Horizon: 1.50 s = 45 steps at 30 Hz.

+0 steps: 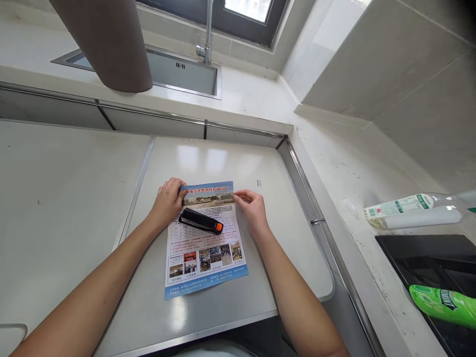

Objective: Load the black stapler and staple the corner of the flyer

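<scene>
Black with an orange end, the stapler (201, 221) lies unheld on the printed sheet (206, 241) atop the bench (238, 166), where your left hand (170, 199) grips the upper left corner in closed fingers, your right hand (256, 210) pinches the right edge, and no staple is discernible.

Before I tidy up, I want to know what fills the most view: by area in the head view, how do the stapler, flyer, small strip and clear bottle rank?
Largest to smallest:
1. Flyer
2. Clear bottle
3. Stapler, lying on the flyer
4. Small strip
</scene>
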Available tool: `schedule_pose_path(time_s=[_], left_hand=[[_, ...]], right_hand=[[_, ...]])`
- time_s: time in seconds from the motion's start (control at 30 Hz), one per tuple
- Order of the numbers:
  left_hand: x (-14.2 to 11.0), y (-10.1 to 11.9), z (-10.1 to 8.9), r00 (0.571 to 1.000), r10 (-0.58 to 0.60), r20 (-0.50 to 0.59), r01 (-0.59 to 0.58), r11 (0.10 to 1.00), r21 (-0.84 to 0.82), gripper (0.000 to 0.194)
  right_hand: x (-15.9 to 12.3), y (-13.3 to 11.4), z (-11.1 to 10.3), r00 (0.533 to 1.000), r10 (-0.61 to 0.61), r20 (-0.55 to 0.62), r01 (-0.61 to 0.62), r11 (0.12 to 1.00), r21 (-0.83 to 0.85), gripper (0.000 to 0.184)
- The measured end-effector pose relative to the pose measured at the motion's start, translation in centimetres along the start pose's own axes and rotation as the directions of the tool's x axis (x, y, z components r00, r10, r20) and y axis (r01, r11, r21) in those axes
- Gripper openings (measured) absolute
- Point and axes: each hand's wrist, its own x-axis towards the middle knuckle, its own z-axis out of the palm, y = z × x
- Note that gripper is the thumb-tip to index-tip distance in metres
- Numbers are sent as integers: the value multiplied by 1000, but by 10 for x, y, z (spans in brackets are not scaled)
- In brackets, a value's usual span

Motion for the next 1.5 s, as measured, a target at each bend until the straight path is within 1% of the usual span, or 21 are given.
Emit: schedule_pose_path(time_s=[0.1,0.2,0.53,0.63,0.77,0.87,1.1,1.27,1.4,1.5], left_hand=[[0,1,0,1000,3,-11,-3,1000,-4,11],[0,1,0,1000,2,-15,-2,1000,-5,11],[0,3,-1,1000,-3,-5,3,1000,-3,10],[0,4,-2,1000,-7,14,7,1000,1,10],[0,4,-4,1000,-9,22,9,1000,3,11],[0,5,-4,1000,-13,19,13,1000,6,10],[-1,5,-4,1000,-19,23,19,1000,17,10],[-1,6,-4,999,-18,26,18,1000,17,10],[0,6,-4,1000,-18,24,17,1000,17,9],[0,6,-4,1000,-16,27,15,1000,21,9]], right_hand=[[-1,-2,1,1000,17,-2,-17,998,63,26],[-1,-4,1,999,32,2,-32,997,68,29],[-2,-4,0,1000,22,-1,-21,999,50,24],[0,-4,-5,999,41,26,-41,999,21,24],[4,-4,-13,988,112,102,-114,994,8,24],[5,-2,-15,981,133,139,-134,991,2,25],[4,-2,-14,987,91,133,-89,996,-25,26],[5,-1,-13,993,71,89,-73,997,19,27],[5,-2,-11,999,28,35,-30,998,57,27],[5,-3,-10,1000,-10,30,8,998,54,27]])
